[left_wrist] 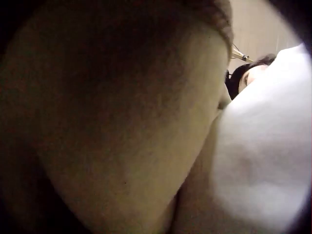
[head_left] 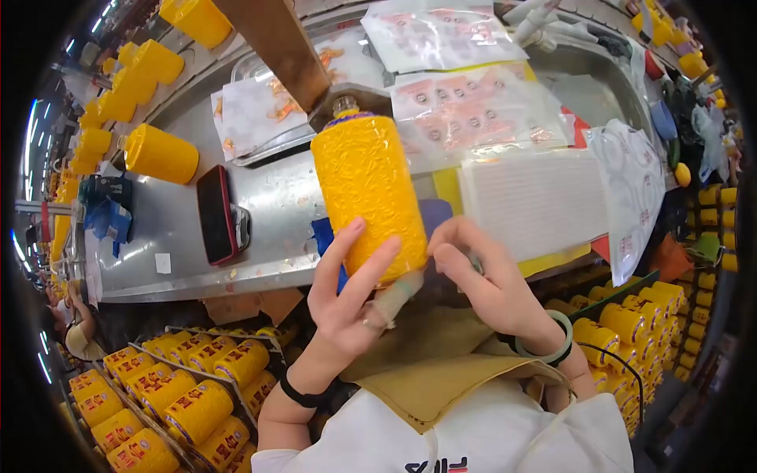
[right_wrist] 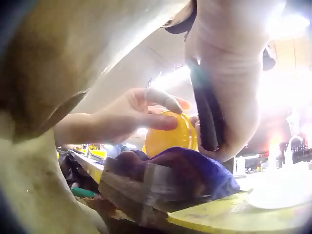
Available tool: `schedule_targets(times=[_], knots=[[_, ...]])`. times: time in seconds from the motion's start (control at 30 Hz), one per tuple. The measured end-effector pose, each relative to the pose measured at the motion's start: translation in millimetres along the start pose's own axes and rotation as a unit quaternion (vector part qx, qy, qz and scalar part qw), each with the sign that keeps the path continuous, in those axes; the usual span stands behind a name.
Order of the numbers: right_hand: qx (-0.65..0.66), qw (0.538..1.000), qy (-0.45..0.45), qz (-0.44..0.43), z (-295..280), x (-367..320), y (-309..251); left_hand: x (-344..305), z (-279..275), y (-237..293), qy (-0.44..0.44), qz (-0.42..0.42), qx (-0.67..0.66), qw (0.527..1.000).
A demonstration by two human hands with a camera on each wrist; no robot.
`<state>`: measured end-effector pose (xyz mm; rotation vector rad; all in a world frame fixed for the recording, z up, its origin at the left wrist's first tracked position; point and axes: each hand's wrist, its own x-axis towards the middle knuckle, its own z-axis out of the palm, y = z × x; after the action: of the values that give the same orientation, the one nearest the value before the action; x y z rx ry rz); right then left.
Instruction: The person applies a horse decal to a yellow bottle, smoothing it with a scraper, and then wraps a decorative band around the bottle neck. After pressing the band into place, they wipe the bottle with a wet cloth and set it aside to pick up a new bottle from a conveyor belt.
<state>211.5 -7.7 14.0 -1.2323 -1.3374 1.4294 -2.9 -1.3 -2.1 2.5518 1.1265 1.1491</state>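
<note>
A yellow bottle (head_left: 367, 185) with a raised pattern and a clear neck lies with its base toward the person. My left hand (head_left: 343, 307) holds it near the base, two fingers laid along its upper side. Beside that hand, a strip of clear film (head_left: 398, 293) shows at the base. My right hand (head_left: 489, 276) is bent at the bottle's lower right edge, index fingertip right at the edge; I cannot tell whether it pinches anything. In the right wrist view, the bottle's round yellow end (right_wrist: 168, 136) shows above a blue-purple cloth (right_wrist: 195, 168). The left wrist view shows mostly skin and white clothing.
A phone (head_left: 217, 214) and another yellow bottle (head_left: 162, 154) are on the metal table (head_left: 280, 193) at left. Printed sheets (head_left: 481, 110) and a white stack (head_left: 532, 197) lie right. A brown post (head_left: 276, 47) rises beyond the neck. Crates of yellow bottles (head_left: 189, 410) stand below.
</note>
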Motion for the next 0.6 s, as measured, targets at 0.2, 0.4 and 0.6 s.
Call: schedule_targets(times=[0.2, 0.4, 0.6], knots=[[-0.071, 0.995, 0.072, 0.028, -36, -8, -12, -23, 11, -1, 0.092, -0.016, -0.025, 0.995], [-0.142, 0.990, 0.004, -0.004, -30, 0, -25, -6, 28, 5, 0.041, 0.013, 0.080, 0.996], [-0.179, 0.983, 0.028, 0.014, -61, 1, -25, -5, 16, 0, 0.077, 0.033, 0.106, 0.991]])
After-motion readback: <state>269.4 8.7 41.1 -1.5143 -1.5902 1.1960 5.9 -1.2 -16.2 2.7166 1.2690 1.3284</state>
